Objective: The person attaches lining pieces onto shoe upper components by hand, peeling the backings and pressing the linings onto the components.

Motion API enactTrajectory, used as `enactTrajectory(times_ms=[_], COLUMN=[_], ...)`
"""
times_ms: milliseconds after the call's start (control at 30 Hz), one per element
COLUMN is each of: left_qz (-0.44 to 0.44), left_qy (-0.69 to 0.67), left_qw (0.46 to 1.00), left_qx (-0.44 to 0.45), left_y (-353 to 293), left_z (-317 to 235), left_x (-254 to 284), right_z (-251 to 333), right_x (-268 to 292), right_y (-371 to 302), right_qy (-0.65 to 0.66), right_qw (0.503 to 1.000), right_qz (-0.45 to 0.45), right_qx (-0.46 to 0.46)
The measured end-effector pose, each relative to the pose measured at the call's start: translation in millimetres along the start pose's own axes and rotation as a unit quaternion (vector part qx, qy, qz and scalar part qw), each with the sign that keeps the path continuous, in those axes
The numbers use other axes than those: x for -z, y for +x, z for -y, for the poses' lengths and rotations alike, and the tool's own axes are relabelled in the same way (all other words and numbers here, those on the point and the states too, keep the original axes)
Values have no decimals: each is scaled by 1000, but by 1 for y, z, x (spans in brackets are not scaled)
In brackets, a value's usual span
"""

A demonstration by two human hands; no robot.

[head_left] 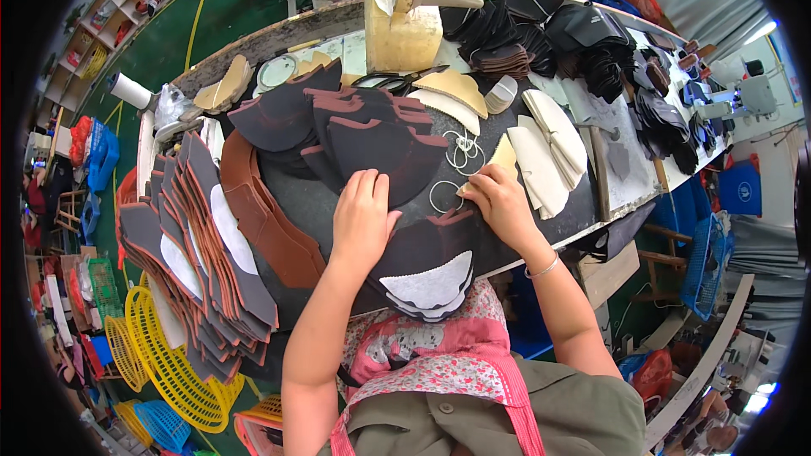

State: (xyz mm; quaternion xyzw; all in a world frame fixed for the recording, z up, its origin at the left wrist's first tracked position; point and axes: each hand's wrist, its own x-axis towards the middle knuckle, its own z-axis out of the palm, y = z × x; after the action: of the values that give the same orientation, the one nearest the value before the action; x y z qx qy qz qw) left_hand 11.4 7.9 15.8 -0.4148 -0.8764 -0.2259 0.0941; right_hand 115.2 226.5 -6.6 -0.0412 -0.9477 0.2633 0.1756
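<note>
Left hand (365,209) palm down, fingers together and pointing forward, thumb out to the right. Right hand (500,204) fingers curled inward, thumb near index, grip unclear. Both forearms bare, left (317,325) and right (564,306) angling inward.

Your dark pieces (384,154) look like matt cloth, your brown pieces (274,232) smooth leather, your bracelet (545,270) glossy metal.

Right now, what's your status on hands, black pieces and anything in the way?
Left hand at near edge of maroon-edged black stack. Right hand beside white-patched black pieces, grip unclear. White cord loops close beyond right hand.
</note>
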Motion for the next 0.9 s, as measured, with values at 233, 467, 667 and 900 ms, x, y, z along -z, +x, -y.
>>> enactTrajectory(times_ms=[233, 467, 667, 900], left_qz=[59, -33, 137, 116], left_qy=[-27, -154, -206, -107], left_qw=[994, 968, 963, 985], left_qx=[-83, -193, -107, -75], left_y=[6, -52, -45, 7], left_z=[17, -41, -72, -80], left_x=[-16, 16, 10, -50], right_z=[-5, -12, -18, -19], right_x=[-1, 10, 8, 21], right_y=[0, 3, 6, -4], right_qy=[32, 182, 172, 228], right_qw=[998, 976, 981, 970], right_qz=[-42, 37, 66, 3], right_qx=[20, -114, -67, -90])
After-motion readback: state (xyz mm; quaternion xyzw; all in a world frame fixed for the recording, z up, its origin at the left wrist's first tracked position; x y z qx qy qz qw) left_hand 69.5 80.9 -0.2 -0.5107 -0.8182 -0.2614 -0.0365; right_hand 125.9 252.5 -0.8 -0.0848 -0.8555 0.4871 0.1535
